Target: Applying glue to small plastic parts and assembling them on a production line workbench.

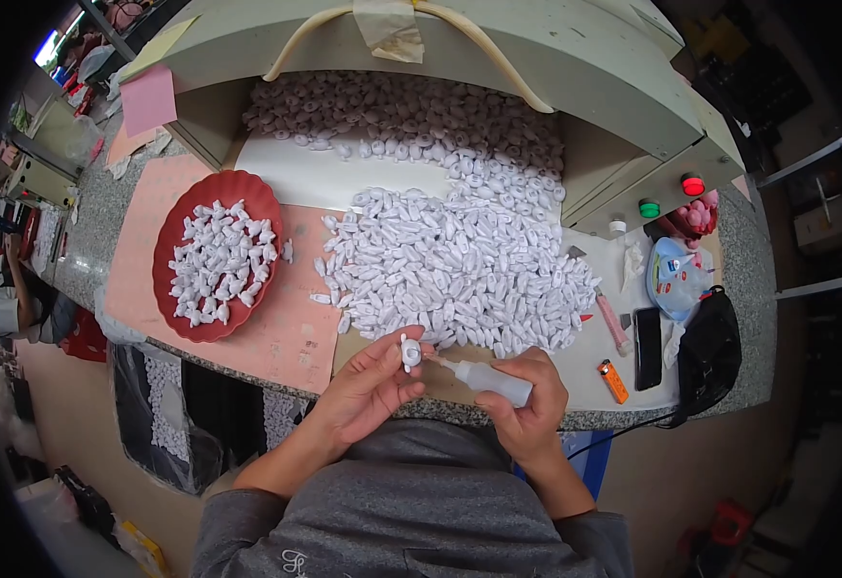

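Observation:
Between thumb and fingers, my left hand pinches a small white figurine part, its rounded face turned up. My right hand grips a translucent squeeze bottle lying nearly level. The bottle's thin nozzle points left, close to the white part; whether it touches I cannot tell. Just beyond my hands spreads a heap of small white oblong pieces. To the left, a red scalloped bowl holds many white figurines, and one more piece lies beside its rim.
A pale cabinet with red and green buttons arches over more white pieces. At the right lie an orange lighter, a black phone, a pink tube, a blue-and-clear container and a black bag. Another person sits far left.

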Demonstrator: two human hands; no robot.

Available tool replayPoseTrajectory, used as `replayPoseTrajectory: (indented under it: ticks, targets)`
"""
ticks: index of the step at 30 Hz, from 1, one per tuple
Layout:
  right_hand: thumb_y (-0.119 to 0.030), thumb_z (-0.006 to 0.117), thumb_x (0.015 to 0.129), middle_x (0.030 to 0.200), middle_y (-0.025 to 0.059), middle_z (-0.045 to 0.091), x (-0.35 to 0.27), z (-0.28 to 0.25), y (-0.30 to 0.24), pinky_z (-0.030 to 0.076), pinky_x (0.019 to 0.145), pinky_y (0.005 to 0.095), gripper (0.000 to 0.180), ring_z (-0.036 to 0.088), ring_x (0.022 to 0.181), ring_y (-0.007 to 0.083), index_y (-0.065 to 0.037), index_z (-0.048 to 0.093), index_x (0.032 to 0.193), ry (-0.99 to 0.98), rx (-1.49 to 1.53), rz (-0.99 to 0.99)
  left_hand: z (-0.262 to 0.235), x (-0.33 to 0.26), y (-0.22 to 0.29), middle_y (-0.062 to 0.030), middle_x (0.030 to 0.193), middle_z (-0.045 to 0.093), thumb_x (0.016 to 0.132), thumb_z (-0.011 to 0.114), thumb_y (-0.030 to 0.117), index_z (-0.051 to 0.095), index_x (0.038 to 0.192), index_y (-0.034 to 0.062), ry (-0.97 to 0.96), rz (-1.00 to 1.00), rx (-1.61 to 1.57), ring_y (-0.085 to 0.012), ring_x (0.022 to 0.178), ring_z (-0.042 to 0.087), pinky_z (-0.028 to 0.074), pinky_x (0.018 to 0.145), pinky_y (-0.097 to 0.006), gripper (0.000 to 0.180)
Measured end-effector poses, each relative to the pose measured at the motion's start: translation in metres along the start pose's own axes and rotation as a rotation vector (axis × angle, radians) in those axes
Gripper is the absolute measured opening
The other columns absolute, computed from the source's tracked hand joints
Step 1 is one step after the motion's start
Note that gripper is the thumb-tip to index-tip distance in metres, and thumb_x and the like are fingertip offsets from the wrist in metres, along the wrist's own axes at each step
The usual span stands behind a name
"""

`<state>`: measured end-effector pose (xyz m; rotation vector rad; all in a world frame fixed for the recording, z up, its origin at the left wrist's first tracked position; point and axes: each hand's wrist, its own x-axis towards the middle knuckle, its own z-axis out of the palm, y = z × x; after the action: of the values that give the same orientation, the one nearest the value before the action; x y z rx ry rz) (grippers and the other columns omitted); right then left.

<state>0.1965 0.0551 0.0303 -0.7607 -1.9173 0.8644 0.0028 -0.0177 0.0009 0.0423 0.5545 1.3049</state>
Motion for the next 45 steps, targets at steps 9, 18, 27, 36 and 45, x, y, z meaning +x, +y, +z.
replayPoseTrajectory:
  ticks: [9, 18, 27, 36, 45]
  targets:
    - [-0.025, 0.072, 0.075, 0.077, 0.0098, 0.055, 0.000, 0.000, -0.001, 0.040, 0.058, 0.0273, 0.035, 0.050, 0.065, 0.0180, 0.000, 0.054, 0.093, -0.006, 0.005, -0.011, 0.004, -0.001, 0.001, -0.0102, 0.109, 0.056, 0.093, 0.047, 0.014, 0.043, 0.127, 0.0044, 0.028, -0.012, 0.008, -0.0144, 0.090, 0.055, 0.050, 0.076, -0.031, 0.036]
    - [-0.025, 0.073, 0.074, 0.080, 0.0106, 0.057, 0.002, -0.003, -0.003, 0.040, 0.058, 0.0277, 0.036, 0.051, 0.065, 0.0184, -0.001, 0.054, 0.092, -0.015, 0.013, -0.005, 0.006, -0.001, 0.002, -0.0092, 0.112, 0.057, 0.092, 0.049, 0.014, 0.044, 0.127, 0.0045, 0.019, -0.017, 0.043, -0.0102, 0.090, 0.054, 0.050, 0.079, -0.029, 0.037]
    - [-0.020, 0.075, 0.071, 0.076, 0.0102, 0.057, 0.007, -0.008, -0.005, 0.040, 0.056, 0.0280, 0.033, 0.051, 0.062, 0.0189, -0.001, 0.055, 0.089, -0.063, 0.032, -0.011, 0.009, -0.002, 0.003, -0.0083, 0.110, 0.058, 0.091, 0.050, 0.014, 0.046, 0.126, 0.0047, 0.045, -0.011, 0.054, -0.0100, 0.090, 0.053, 0.048, 0.080, -0.030, 0.037]
    - [-0.018, 0.076, 0.069, 0.074, 0.0104, 0.057, 0.007, -0.009, -0.007, 0.039, 0.054, 0.0278, 0.033, 0.050, 0.060, 0.0187, 0.000, 0.056, 0.089, -0.035, -0.020, -0.020, 0.012, -0.002, 0.003, -0.0062, 0.109, 0.058, 0.092, 0.050, 0.015, 0.046, 0.126, 0.0044, 0.047, -0.004, 0.051, -0.0090, 0.088, 0.053, 0.047, 0.080, -0.029, 0.036]
    - [-0.020, 0.075, 0.070, 0.077, 0.0103, 0.057, 0.005, -0.006, -0.003, 0.040, 0.056, 0.0272, 0.034, 0.051, 0.063, 0.0181, 0.000, 0.055, 0.090, -0.052, 0.022, -0.016, 0.005, -0.001, 0.000, -0.0074, 0.109, 0.057, 0.093, 0.048, 0.017, 0.043, 0.127, 0.0035, 0.038, -0.083, -0.009, -0.0086, 0.086, 0.054, 0.048, 0.079, -0.029, 0.037]
